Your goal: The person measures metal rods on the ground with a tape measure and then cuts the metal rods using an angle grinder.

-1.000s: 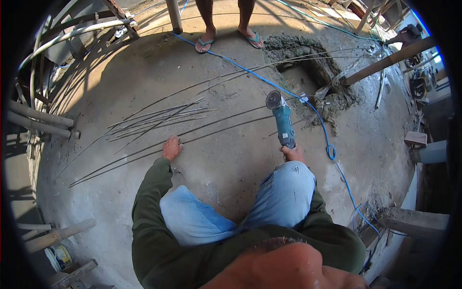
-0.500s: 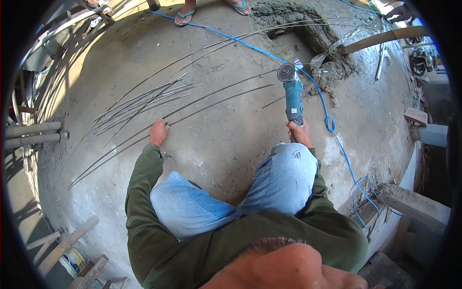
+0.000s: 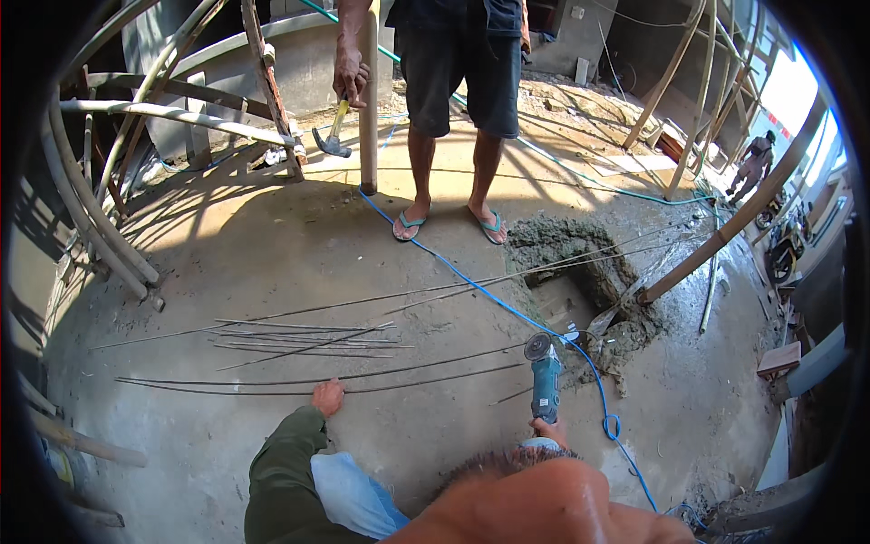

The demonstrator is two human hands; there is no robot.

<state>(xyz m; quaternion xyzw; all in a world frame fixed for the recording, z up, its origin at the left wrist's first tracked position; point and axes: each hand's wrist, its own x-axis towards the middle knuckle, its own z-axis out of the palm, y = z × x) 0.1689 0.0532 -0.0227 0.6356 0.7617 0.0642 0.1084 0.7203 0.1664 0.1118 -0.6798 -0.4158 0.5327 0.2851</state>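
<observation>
My right hand (image 3: 549, 432) grips the handle of a teal angle grinder (image 3: 545, 385), whose dark disc (image 3: 536, 346) lies by the right ends of two long thin steel rods. My left hand (image 3: 328, 397) is closed on the nearer steel rod (image 3: 426, 383), low over the concrete. Just beyond it runs the second long rod (image 3: 426, 364). Farther off, several short cut rods (image 3: 308, 341) lie in a loose, partly crossed pile. A short rod piece (image 3: 513, 396) rests left of the grinder.
A blue cable (image 3: 471, 279) crosses the floor past the grinder. Wet mortar (image 3: 566, 240) surrounds a square pit (image 3: 564, 304) with a trowel (image 3: 602, 322) beside it. A person (image 3: 460, 72) in sandals stands beyond the rods, holding a hammer (image 3: 333, 140). A slanted pole (image 3: 716, 243) rises at right.
My view has tilted upward, bringing the standing person's legs and hammer into sight. Both hands keep their holds on the rod and grinder.
</observation>
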